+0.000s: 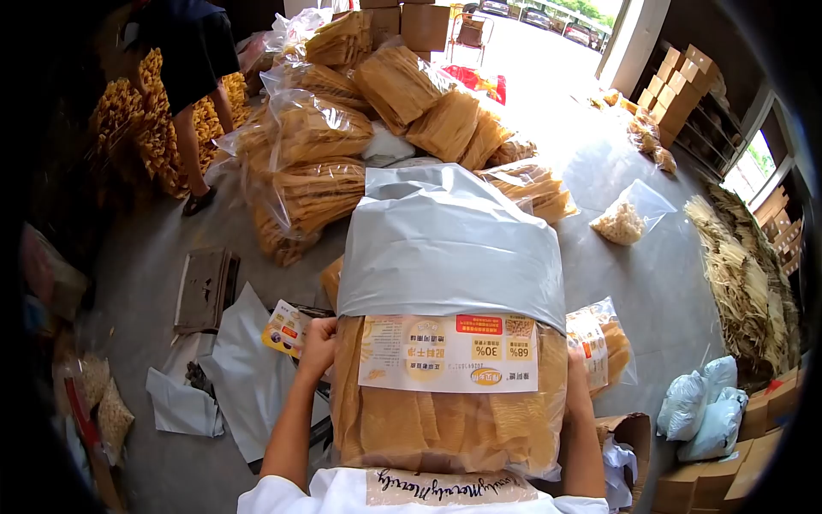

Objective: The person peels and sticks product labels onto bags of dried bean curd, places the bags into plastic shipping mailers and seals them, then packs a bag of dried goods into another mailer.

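In front of me stands a big clear bag of dried yellow-brown sheets (428, 428) with a printed white label (445, 353). A grey plastic bag (454, 248) covers its far part, down to the label. My left hand (318, 344) is closed at the grey bag's left edge. Beside its knuckles is a yellow-and-white card (284, 329); whether the fingers touch it cannot be told. My right hand (576, 377) is against the clear bag's right side, its fingers mostly hidden. Just beyond it lies a small labelled pack (599, 344) of similar yellow pieces.
Large clear bags of dried sheets (317, 128) are piled ahead. A person (193, 68) stands at the upper left. Grey plastic bags (244, 368) lie at my left. A small clear bag (621, 223), bluish bundles (706, 407) and cardboard boxes (706, 471) are at right.
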`<state>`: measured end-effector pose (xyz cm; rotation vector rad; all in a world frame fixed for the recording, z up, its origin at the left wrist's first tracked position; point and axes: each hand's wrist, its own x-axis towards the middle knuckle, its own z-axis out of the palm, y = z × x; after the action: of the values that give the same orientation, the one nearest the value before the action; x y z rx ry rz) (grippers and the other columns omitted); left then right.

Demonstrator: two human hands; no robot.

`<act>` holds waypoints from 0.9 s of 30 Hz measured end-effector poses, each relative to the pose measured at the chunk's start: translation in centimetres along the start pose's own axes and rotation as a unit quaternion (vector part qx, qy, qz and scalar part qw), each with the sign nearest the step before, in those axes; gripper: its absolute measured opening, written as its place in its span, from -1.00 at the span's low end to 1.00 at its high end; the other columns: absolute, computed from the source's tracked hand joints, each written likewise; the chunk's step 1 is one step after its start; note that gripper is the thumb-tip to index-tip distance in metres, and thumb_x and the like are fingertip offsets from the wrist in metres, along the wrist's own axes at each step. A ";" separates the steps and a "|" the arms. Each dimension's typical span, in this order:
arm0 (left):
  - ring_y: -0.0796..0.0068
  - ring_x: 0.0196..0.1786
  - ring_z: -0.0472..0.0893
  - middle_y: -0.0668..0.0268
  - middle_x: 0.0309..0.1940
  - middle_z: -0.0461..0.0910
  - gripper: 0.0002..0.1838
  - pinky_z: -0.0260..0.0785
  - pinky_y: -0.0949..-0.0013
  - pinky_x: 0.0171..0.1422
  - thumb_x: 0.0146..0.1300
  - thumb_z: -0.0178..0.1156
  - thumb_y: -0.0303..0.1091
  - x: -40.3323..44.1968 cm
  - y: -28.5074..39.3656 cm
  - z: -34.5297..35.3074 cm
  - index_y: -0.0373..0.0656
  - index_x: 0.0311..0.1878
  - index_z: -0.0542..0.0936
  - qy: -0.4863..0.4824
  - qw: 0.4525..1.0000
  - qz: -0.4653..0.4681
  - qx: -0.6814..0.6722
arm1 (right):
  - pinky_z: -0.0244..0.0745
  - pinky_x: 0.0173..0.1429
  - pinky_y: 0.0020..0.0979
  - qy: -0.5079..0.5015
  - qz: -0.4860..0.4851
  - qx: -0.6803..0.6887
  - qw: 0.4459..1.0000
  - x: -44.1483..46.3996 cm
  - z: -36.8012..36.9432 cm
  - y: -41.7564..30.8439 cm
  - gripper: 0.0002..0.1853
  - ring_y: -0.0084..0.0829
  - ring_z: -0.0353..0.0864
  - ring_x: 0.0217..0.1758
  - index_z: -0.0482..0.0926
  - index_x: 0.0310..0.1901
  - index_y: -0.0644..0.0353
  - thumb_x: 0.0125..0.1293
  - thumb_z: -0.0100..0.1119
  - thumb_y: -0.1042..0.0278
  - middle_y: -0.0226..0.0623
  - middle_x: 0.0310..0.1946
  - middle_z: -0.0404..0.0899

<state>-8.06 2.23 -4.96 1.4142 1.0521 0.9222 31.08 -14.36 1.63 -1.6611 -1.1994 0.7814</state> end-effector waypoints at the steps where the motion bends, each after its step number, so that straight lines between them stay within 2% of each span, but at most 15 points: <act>1: 0.80 -0.40 0.44 0.51 -0.52 0.57 -0.88 0.33 0.60 -0.32 0.11 0.23 -0.47 0.4 0.6 0.0 -0.36 -0.34 0.63 0.002 1.000 -0.002 0.000 | 0.38 -0.34 -0.48 -0.010 -0.046 -0.062 0.997 0.5 -0.3 0.7 -0.87 -0.60 0.44 -0.41 0.50 -0.32 0.43 0.16 0.12 0.51 -0.26 -0.51 0.55; 2: 0.76 -0.33 0.48 0.45 -0.42 0.59 -0.88 0.36 0.59 -0.25 0.12 0.21 -0.51 1.0 1.1 -0.1 -0.35 -0.28 0.62 0.015 0.999 0.030 0.035 | 0.45 -0.25 -0.45 0.019 -0.094 -0.141 0.985 1.0 -0.5 1.0 -0.80 -0.48 0.55 -0.34 0.52 -0.20 0.39 0.12 0.16 0.52 -0.23 -0.43 0.58; 4: 0.72 -0.26 0.51 0.39 -0.32 0.61 -0.85 0.38 0.58 -0.18 0.13 0.19 -0.56 1.3 2.1 0.3 -0.35 -0.22 0.60 0.029 0.995 0.065 0.070 | 0.48 -0.18 -0.45 0.050 -0.090 -0.099 0.990 1.3 -0.3 -0.2 -0.76 -0.44 0.58 -0.27 0.51 -0.14 0.36 0.12 0.16 0.54 -0.24 -0.36 0.59; 6: 0.58 -0.07 0.55 0.27 -0.10 0.56 -0.75 0.42 0.53 -0.03 0.13 0.11 -0.69 0.9 3.3 0.9 -0.36 -0.10 0.57 0.113 0.987 0.083 -0.076 | 0.50 0.01 -0.45 0.068 -0.064 -0.042 0.995 1.2 -0.7 -0.9 -0.66 -0.43 0.58 -0.10 0.47 -0.02 0.29 0.11 0.14 0.62 -0.27 -0.16 0.56; 7: 0.58 -0.07 0.55 0.27 -0.10 0.56 -0.75 0.42 0.53 -0.03 0.13 0.11 -0.69 0.5 3.6 0.7 -0.36 -0.10 0.57 0.108 0.988 0.078 -0.078 | 0.50 0.01 -0.45 0.071 -0.059 -0.044 0.995 1.3 -0.7 -1.3 -0.66 -0.43 0.58 -0.10 0.47 -0.02 0.29 0.11 0.14 0.62 -0.27 -0.16 0.56; 9: 0.47 0.04 0.54 0.26 0.02 0.51 -0.66 0.45 0.47 0.05 0.12 0.03 -0.78 0.0 4.3 0.4 -0.36 -0.04 0.55 0.111 0.978 0.176 0.013 | 0.51 0.01 -0.45 0.068 -0.131 -0.041 0.988 1.6 -0.6 -2.3 -0.67 -0.43 0.57 -0.08 0.46 -0.01 0.31 0.14 0.09 0.66 -0.25 -0.09 0.54; 11: 0.48 -0.02 0.57 0.26 -0.06 0.57 -0.67 0.44 0.48 0.03 0.12 0.06 -0.75 0.1 4.7 0.8 -0.34 -0.03 0.57 0.111 0.975 0.189 0.021 | 0.52 -0.02 -0.46 0.058 -0.124 -0.035 0.990 2.0 -0.7 -2.4 -0.64 -0.43 0.56 -0.07 0.47 0.02 0.34 0.14 0.08 0.69 -0.22 -0.05 0.51; 13: 0.48 -0.08 0.60 0.23 -0.16 0.61 -0.68 0.44 0.48 0.01 0.12 0.07 -0.73 0.3 4.1 0.3 -0.32 -0.05 0.60 0.151 0.958 0.198 0.144 | 0.52 -0.05 -0.49 0.053 -0.161 -0.069 0.983 2.5 -0.8 -1.7 -0.65 -0.43 0.57 -0.09 0.50 0.02 0.36 0.15 0.07 0.69 -0.21 -0.09 0.53; 14: 0.48 -0.15 0.61 0.20 -0.24 0.62 -0.77 0.44 0.49 -0.04 0.13 0.07 -0.71 0.4 4.4 0.7 -0.37 -0.16 0.61 0.176 0.950 0.206 0.152 | 0.51 -0.07 -0.50 0.078 -0.171 -0.084 0.979 2.6 -0.4 -2.2 -0.68 -0.43 0.60 -0.16 0.53 -0.01 0.39 0.16 0.08 0.69 -0.19 -0.15 0.56; 18: 0.51 -0.18 0.59 0.25 -0.24 0.61 -0.83 0.42 0.50 -0.04 0.16 0.10 -0.68 0.8 3.2 0.9 -0.34 -0.19 0.58 0.192 0.950 0.214 0.123 | 0.47 -0.14 -0.56 0.165 -0.141 -0.024 0.976 2.7 1.1 -1.5 -0.78 -0.57 0.57 -0.31 0.55 -0.07 0.40 0.25 0.05 0.66 -0.28 -0.24 0.59; 20: 0.55 -0.21 0.55 0.33 -0.27 0.58 -0.90 0.38 0.52 -0.02 0.22 0.11 -0.63 0.4 2.5 1.1 -0.27 -0.21 0.53 0.198 0.969 0.116 -0.086 | 0.43 -0.16 -0.59 0.185 -0.126 0.030 0.974 2.8 1.7 -0.1 -0.83 -0.61 0.54 -0.31 0.54 -0.12 0.37 0.29 0.04 0.63 -0.34 -0.26 0.57; 22: 0.56 -0.18 0.53 0.36 -0.26 0.54 -0.91 0.34 0.52 0.02 0.25 0.08 -0.60 -0.2 1.9 0.8 -0.23 -0.21 0.50 0.159 0.969 0.102 -0.159 | 0.40 -0.18 -0.62 0.201 -0.107 0.085 0.970 2.2 2.3 0.4 -0.88 -0.65 0.50 -0.31 0.54 -0.16 0.33 0.32 0.03 0.59 -0.39 -0.29 0.55; 24: 0.57 -0.15 0.50 0.39 -0.25 0.50 -0.92 0.31 0.51 0.06 0.28 0.06 -0.58 -1.3 1.7 0.5 -0.18 -0.20 0.47 0.119 0.962 0.088 -0.232 | 0.33 -0.17 -0.66 0.159 -0.046 0.234 0.958 1.1 2.4 0.1 -0.93 -0.70 0.43 -0.28 0.49 -0.19 0.23 0.37 0.00 0.53 -0.48 -0.32 0.49; 26: 0.57 -0.08 0.45 0.40 -0.21 0.45 -0.90 0.25 0.50 0.12 0.29 -0.02 -0.58 -3.1 2.1 0.2 -0.15 -0.21 0.42 0.011 0.945 0.057 -0.323 | 0.31 -0.13 -0.67 0.125 -0.026 0.276 0.953 -0.4 2.2 -0.3 -0.92 -0.71 0.41 -0.26 0.47 -0.18 0.21 0.38 -0.04 0.54 -0.50 -0.31 0.48; 27: 0.57 -0.08 0.45 0.40 -0.21 0.45 -0.90 0.25 0.50 0.12 0.29 -0.02 -0.58 -3.8 2.2 0.0 -0.15 -0.21 0.42 0.012 0.945 0.057 -0.322 | 0.29 -0.10 -0.67 0.093 -0.005 0.317 0.944 -1.2 2.1 -0.5 -0.90 -0.73 0.38 -0.23 0.45 -0.17 0.18 0.38 -0.07 0.55 -0.51 -0.30 0.46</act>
<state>-8.96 -1.39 -2.71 0.9170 0.5979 1.2309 28.70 -14.77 1.23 -1.1581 -0.7143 0.8692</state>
